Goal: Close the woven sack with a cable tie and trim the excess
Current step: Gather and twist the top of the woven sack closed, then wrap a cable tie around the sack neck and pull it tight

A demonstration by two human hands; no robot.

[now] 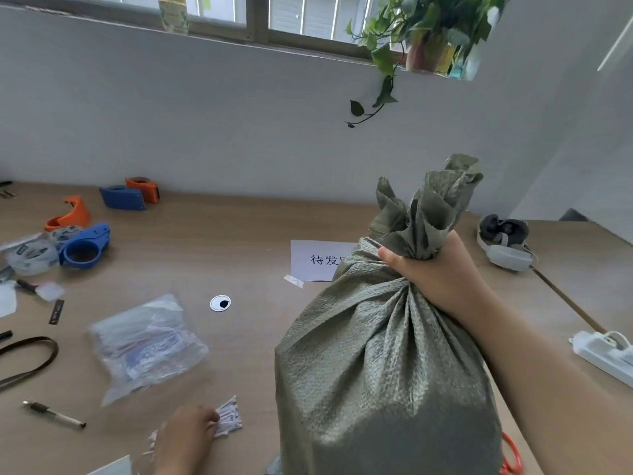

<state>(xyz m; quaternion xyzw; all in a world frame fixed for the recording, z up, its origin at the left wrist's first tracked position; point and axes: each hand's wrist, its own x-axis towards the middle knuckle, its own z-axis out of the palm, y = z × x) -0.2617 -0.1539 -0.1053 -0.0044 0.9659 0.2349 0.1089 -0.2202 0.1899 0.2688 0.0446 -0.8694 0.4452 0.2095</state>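
One left hand (186, 437) pinches a white cable-tie bundle (227, 418); one right hand (433, 272) grips one sack (380, 365) neck

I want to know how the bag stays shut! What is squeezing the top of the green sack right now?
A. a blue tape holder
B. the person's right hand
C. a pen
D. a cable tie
B: the right hand is wrapped around the bunched neck of the woven sack, and no tie shows on it yet; the left hand is down at the white cable ties on the table.
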